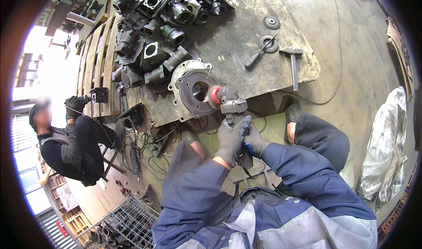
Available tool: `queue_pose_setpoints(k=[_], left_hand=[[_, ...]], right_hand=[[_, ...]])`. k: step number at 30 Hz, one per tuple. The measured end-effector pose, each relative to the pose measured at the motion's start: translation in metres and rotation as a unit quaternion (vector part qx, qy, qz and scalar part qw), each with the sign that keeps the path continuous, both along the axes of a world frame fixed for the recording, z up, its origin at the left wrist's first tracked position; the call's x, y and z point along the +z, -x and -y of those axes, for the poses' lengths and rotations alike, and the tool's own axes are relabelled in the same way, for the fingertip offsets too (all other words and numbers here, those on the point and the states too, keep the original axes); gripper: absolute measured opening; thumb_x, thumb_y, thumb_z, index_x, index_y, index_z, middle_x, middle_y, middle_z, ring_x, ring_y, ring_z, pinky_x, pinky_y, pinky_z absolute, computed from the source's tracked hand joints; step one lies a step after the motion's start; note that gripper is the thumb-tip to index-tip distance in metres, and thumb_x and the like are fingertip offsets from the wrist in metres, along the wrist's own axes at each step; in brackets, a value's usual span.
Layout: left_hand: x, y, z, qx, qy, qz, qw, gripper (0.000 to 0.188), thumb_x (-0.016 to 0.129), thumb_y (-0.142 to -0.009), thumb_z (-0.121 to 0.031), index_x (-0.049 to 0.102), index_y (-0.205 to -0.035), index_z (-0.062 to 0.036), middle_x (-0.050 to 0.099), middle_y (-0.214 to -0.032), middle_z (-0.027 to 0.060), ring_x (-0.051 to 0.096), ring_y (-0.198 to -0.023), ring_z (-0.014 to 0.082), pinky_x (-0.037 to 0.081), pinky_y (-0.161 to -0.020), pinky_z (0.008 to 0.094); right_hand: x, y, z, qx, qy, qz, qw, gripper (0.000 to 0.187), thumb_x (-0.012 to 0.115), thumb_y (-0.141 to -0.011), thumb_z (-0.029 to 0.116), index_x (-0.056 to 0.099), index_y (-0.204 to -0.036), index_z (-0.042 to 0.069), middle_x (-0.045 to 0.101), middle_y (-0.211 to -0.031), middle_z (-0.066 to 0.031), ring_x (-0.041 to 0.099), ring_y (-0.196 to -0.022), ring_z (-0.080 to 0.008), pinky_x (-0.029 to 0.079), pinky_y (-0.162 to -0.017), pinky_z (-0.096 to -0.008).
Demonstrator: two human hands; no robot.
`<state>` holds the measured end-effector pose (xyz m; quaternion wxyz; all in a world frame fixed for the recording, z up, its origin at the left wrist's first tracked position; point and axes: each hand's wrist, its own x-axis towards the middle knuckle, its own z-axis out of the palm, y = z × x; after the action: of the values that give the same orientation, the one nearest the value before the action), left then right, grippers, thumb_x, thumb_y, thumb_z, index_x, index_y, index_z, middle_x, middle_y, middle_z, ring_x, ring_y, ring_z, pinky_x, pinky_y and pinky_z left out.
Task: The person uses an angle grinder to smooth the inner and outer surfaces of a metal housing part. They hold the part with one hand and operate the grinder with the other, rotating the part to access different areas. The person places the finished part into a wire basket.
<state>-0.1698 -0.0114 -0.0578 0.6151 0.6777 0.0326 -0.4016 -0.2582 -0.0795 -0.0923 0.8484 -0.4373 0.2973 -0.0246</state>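
Both my gloved hands are closed around an angle grinder (234, 104) with a red disc at its head. My left hand (231, 139) wraps the body just behind the gear head. Farther back along the body sits my right hand (254, 142), its fingers partly hidden behind the tool. The grinder's red disc (215, 96) is at the right side of a round flanged metal casting (196, 92) with a central bore and bolt holes; whether they touch, I cannot tell. That casting lies at the near edge of the worktable (246, 11).
Dark pipe-like castings (151, 27) are heaped at the table's far left. A hammer (293, 66), a screwdriver-like tool (259, 55) and a grinding disc (271, 22) lie at the right. A co-worker (72, 139) sits at the left. Cables (151, 150) trail below the table; a wire basket (125, 220) stands lower left.
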Motion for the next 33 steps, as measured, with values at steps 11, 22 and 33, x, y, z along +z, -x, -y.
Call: queue_pose_setpoints(k=[11,22,33], left_hand=[[0.007,0.002,0.009,0.015,-0.002,-0.030,0.999,0.037,0.087,-0.088,-0.023,0.069,-0.111,0.0000,0.074,-0.099,0.0047,0.066,-0.086,0.0118,0.055,-0.079,0.0301],[0.046,0.009,-0.011,0.027,0.000,-0.030,0.999,0.034,0.077,-0.095,-0.016,0.066,-0.124,-0.0027,0.072,-0.106,0.0029,0.067,-0.091,0.0124,0.054,-0.081,0.0302],[0.073,-0.036,-0.028,-0.049,0.005,-0.012,0.999,0.033,0.074,-0.096,-0.011,0.065,-0.126,-0.0007,0.071,-0.112,0.0035,0.067,-0.098,0.0123,0.054,-0.088,0.0287]], right_hand=[[0.014,0.003,0.013,0.023,0.033,-0.049,0.998,0.050,0.080,-0.084,0.005,0.061,-0.130,0.000,0.071,-0.123,-0.0095,0.066,-0.112,-0.0180,0.053,-0.099,-0.0341],[0.036,0.000,-0.004,0.044,0.021,-0.076,0.996,0.052,0.079,-0.081,0.003,0.059,-0.130,0.000,0.071,-0.121,-0.0096,0.065,-0.112,-0.0201,0.052,-0.100,-0.0362],[0.036,-0.039,-0.040,-0.046,-0.014,0.075,0.996,0.045,0.071,-0.075,-0.013,0.061,-0.115,0.006,0.067,-0.106,-0.0018,0.064,-0.105,-0.0155,0.052,-0.101,-0.0350]])
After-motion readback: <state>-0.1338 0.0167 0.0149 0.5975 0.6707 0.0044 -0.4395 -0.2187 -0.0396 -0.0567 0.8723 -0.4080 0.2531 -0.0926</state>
